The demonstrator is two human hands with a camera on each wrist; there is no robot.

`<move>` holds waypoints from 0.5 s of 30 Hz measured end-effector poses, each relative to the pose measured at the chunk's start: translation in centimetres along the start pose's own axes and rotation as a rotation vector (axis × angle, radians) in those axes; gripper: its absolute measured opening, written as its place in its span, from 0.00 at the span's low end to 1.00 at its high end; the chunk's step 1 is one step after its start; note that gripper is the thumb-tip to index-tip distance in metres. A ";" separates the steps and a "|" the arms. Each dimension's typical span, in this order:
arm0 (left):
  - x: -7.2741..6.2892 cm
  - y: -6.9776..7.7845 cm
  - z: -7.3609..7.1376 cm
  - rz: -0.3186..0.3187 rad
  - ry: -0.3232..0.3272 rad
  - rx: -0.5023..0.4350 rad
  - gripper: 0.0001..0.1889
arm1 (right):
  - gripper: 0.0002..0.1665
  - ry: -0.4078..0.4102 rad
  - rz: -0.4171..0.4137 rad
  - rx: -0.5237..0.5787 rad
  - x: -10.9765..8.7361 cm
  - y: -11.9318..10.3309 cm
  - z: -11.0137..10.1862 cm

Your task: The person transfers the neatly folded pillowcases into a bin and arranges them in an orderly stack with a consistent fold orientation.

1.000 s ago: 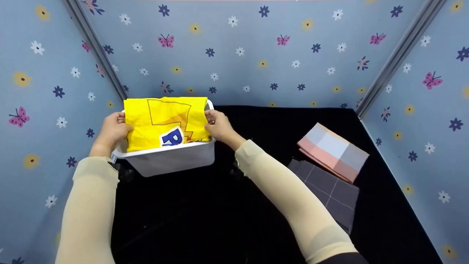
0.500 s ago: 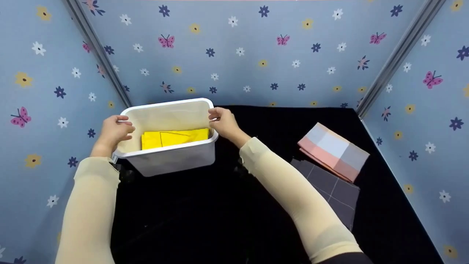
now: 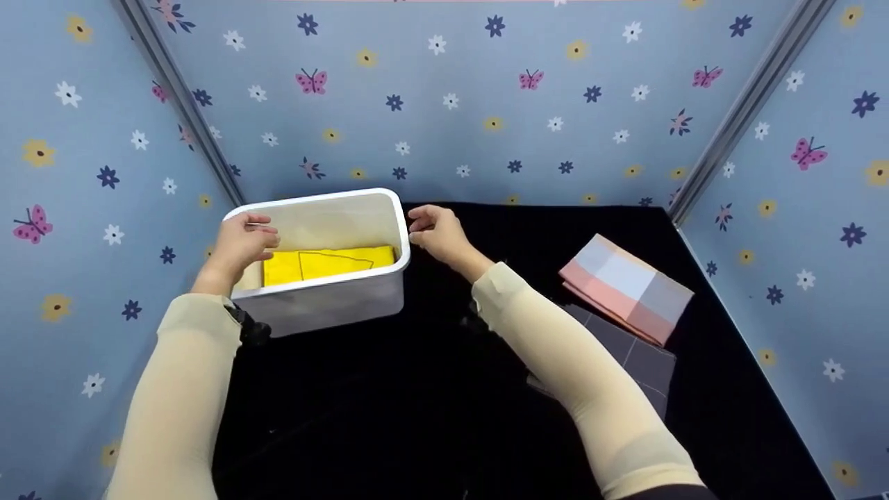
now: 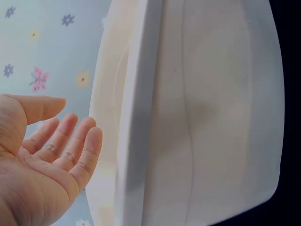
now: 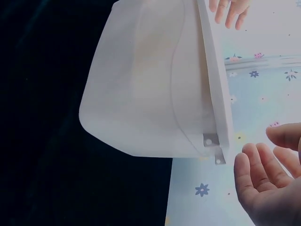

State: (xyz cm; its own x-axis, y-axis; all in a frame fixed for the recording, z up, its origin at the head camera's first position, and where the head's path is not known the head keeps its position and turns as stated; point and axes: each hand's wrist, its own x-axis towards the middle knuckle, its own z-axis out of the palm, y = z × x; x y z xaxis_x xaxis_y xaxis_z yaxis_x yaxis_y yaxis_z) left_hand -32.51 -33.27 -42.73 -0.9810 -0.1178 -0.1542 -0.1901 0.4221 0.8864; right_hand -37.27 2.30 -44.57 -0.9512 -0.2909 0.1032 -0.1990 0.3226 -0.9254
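Zero grip — your left hand (image 3: 243,244) over the white plastic bin (image 3: 333,303), right hand (image 3: 442,236) just beside it, both empty; bin likely keeps the folded yellow cloth (image 3: 330,266) contained.

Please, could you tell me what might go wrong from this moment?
The left hand is very near the white bin, so a careless move might shift it. The right sleeve crosses in front of the dark cloth in the head view; if lowered, it could drag the cloth crooked.
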 end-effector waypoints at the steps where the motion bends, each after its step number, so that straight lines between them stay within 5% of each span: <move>1: 0.0 0.1 0.3 -0.002 -0.008 0.001 0.32 | 0.24 -0.001 0.001 0.004 -0.1 0.0 -0.2; 15: 0.6 2.5 4.4 0.028 -0.066 -0.056 0.30 | 0.21 0.032 0.024 0.005 -2.1 1.0 -4.5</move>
State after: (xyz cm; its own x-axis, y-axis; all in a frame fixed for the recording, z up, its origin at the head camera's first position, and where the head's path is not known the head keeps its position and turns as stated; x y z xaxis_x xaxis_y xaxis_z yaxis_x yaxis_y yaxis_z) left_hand -33.73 -28.38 -42.52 -0.9867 -0.0463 -0.1557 -0.1616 0.3737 0.9134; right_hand -36.56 7.24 -44.08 -0.9627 -0.2542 0.0924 -0.1750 0.3247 -0.9295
